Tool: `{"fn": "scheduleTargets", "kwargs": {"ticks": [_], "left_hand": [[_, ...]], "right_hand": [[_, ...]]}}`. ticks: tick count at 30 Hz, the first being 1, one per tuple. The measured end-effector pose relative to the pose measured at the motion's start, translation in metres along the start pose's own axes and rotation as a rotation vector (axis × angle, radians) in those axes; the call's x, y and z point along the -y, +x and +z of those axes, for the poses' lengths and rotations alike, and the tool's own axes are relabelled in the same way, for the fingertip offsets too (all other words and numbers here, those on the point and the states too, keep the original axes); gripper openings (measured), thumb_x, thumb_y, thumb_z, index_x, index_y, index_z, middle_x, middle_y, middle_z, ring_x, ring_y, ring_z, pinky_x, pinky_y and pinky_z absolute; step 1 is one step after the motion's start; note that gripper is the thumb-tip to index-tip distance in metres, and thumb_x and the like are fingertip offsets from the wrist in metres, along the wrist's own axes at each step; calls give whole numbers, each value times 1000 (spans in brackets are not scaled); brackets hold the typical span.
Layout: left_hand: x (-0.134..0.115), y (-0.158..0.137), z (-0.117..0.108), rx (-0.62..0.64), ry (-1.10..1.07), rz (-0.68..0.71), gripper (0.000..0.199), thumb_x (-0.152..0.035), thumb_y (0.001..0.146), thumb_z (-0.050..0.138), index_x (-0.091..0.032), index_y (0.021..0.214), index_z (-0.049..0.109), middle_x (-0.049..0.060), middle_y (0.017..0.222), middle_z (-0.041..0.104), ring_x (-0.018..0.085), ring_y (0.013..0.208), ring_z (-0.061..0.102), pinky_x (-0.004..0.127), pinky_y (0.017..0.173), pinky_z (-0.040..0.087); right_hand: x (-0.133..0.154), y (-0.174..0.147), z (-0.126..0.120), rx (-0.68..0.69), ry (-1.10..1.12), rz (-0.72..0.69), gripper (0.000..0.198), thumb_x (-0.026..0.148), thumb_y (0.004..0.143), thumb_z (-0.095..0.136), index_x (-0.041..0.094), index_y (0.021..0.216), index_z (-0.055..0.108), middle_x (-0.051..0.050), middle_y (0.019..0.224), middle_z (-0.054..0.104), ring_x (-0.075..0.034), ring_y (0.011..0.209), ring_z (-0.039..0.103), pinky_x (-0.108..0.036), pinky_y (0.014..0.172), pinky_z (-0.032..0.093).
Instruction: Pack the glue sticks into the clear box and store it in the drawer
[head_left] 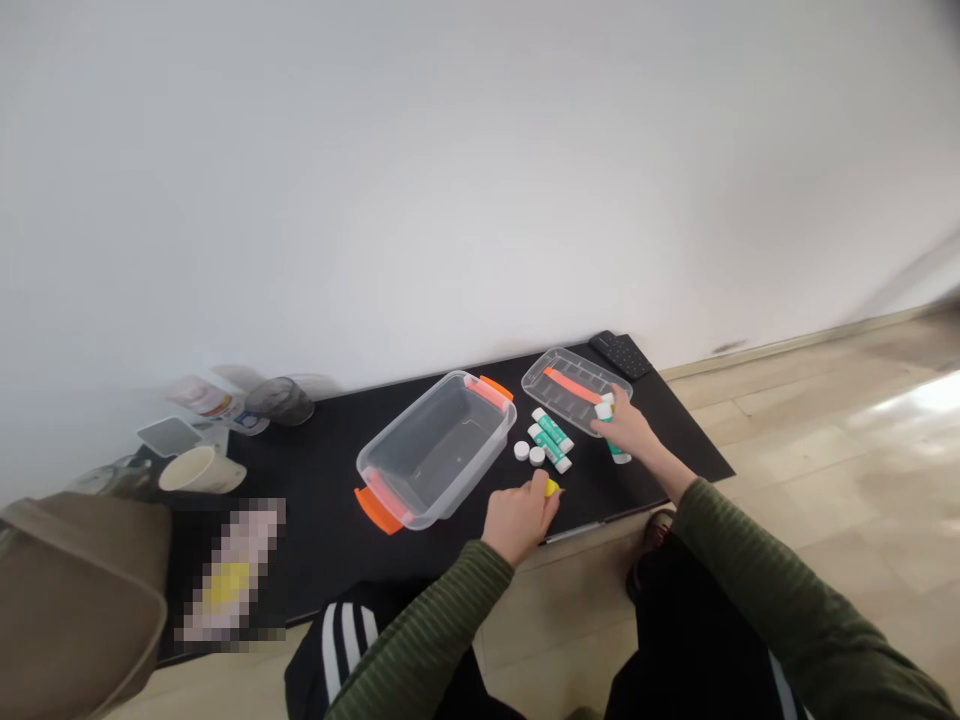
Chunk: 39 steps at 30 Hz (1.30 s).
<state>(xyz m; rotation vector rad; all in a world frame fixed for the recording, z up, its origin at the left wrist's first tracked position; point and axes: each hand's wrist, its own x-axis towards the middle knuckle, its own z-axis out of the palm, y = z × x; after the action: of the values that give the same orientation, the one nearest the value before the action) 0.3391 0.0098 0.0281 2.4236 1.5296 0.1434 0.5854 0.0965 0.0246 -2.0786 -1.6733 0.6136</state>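
Observation:
My left hand (517,517) is closed around a small yellow object (552,488), mostly hidden by the fingers, near the table's front edge. My right hand (628,425) grips a green-and-white glue stick (619,457) beside the near right corner of a clear lid (544,379) with an orange strip. Between the hands two more glue sticks (553,428) lie side by side. Two round white caps (522,451) sit just left of them. Left of the caps stands a clear plastic box (442,450) with orange handles, its top uncovered and nothing visible inside.
A black keyboard (626,355) lies at the far right corner of the black table (322,540). At the left are a paper cup (199,470), a dark glass (281,400), a white bottle (225,405) and a blurred-out patch. A brown bag-like thing (82,600) fills the lower left. The wall stands behind.

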Motion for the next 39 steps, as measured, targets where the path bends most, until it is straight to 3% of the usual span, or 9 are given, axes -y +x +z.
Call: {"fn": "scheduleTargets", "kwargs": {"ticks": [8, 18, 25, 33, 36, 39], "left_hand": [[6, 32, 25, 90, 204, -93, 41, -46, 96, 41, -22, 127, 51, 11, 94, 67, 28, 78, 70, 33, 64, 49], [13, 35, 27, 44, 241, -201, 38, -44, 94, 47, -16, 119, 51, 11, 108, 55, 21, 78, 69, 28, 60, 51], [16, 34, 27, 14, 234, -188, 34, -39, 90, 57, -17, 114, 49, 10, 115, 52, 19, 86, 67, 25, 64, 53], [17, 32, 25, 8, 179, -198, 38, -37, 88, 62, -15, 116, 48, 11, 118, 50, 20, 92, 66, 26, 66, 53], [15, 28, 23, -10, 172, -194, 43, -37, 86, 64, -15, 118, 47, 11, 118, 50, 20, 92, 66, 25, 65, 52], [14, 23, 21, -6, 176, -201, 45, -38, 85, 65, -15, 119, 47, 10, 117, 51, 20, 92, 65, 25, 64, 52]], "right_hand": [[16, 26, 26, 53, -43, -65, 90, 33, 72, 64, 13, 149, 22, -19, 127, 60, -33, 110, 62, -36, 87, 46], [36, 33, 51, 72, -155, -138, 85, 32, 76, 64, 13, 148, 23, -20, 140, 48, -32, 117, 56, -36, 88, 45], [29, 37, 50, 94, -129, -146, 68, 45, 79, 66, 13, 135, 45, -17, 133, 53, -29, 119, 53, -34, 93, 43], [17, 35, 32, 100, -129, -174, 42, 36, 87, 59, 13, 122, 59, -13, 122, 60, -24, 114, 55, -31, 94, 41], [15, 29, 24, 91, -125, -272, 35, 24, 85, 60, 15, 120, 62, -10, 118, 63, -22, 114, 54, -30, 96, 40], [15, 22, 21, 170, -128, -434, 26, 17, 86, 59, 20, 110, 68, -7, 110, 66, -19, 109, 55, -28, 95, 41]]}}
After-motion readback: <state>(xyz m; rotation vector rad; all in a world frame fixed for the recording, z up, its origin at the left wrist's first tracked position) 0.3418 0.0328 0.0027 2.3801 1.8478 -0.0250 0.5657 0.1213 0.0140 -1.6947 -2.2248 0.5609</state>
